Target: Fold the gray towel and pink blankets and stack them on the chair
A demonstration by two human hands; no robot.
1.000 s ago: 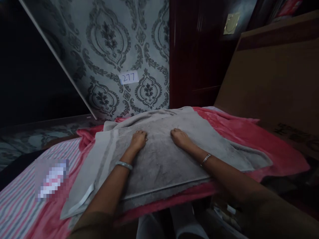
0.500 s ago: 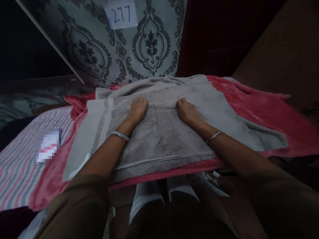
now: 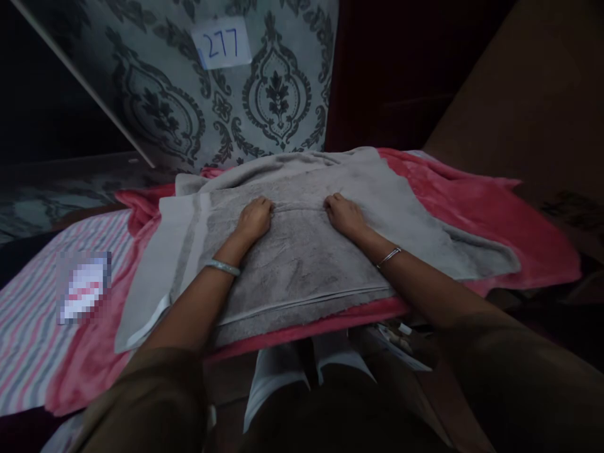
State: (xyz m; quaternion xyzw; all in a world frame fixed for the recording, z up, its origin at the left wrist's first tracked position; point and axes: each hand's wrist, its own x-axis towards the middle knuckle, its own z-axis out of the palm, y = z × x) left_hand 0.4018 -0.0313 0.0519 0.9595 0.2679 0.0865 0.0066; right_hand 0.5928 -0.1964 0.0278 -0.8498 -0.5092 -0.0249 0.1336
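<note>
A grey towel with a pale band near its left end lies spread over a red plush blanket. My left hand rests on the towel's middle, its fingers closed on the cloth. Level with it, to the right, my right hand pinches the same towel. Between the two hands runs a low crease in the cloth. The fingertips are partly hidden. More grey cloth lies bunched along the back.
A striped sheet covers the left side, with a blurred patch on it. A patterned wall panel stands behind, carrying a paper marked 277. A brown surface slants at the right.
The view has shifted slightly, so everything sits a little lower and further left. The crease between my hands stands out more. My hands keep nearly the same place on the towel.
</note>
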